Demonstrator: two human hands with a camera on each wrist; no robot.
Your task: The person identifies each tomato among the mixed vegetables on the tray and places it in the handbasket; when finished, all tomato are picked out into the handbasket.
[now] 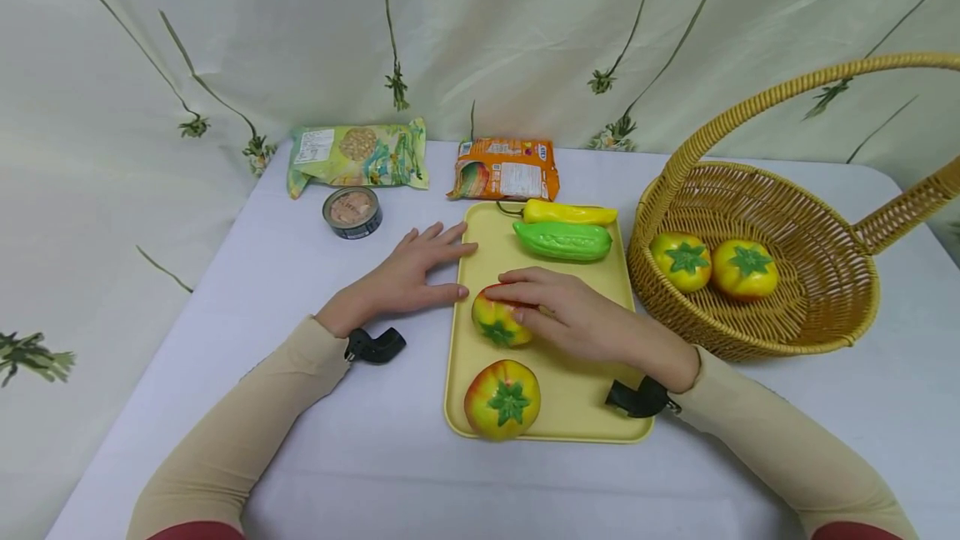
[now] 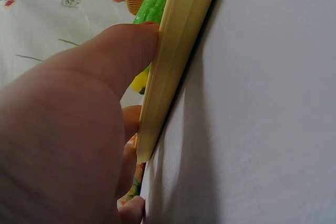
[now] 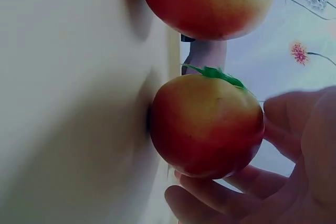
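On the yellow tray (image 1: 573, 407), my right hand (image 1: 581, 315) grips a red-and-yellow tomato (image 1: 497, 325) with a green leafy top. Seen from the right wrist, the thumb is at one side of this tomato (image 3: 207, 127) and the fingers curl around another side. A second tomato (image 1: 502, 400) sits at the tray's near left corner. My left hand (image 1: 412, 269) lies with fingers spread at the tray's left edge, its thumb against the rim (image 2: 176, 51). Across the far end of the tray lie a green bitter melon (image 1: 564, 241) and a yellow pepper (image 1: 570, 213).
To the right stands a wicker basket (image 1: 817, 307) with a tall handle; two tomatoes (image 1: 745, 270) lie inside. Behind the tray are an orange snack packet (image 1: 505, 168) and a green packet (image 1: 360, 155). An open-looking round can (image 1: 352, 212) stands left of the tray.
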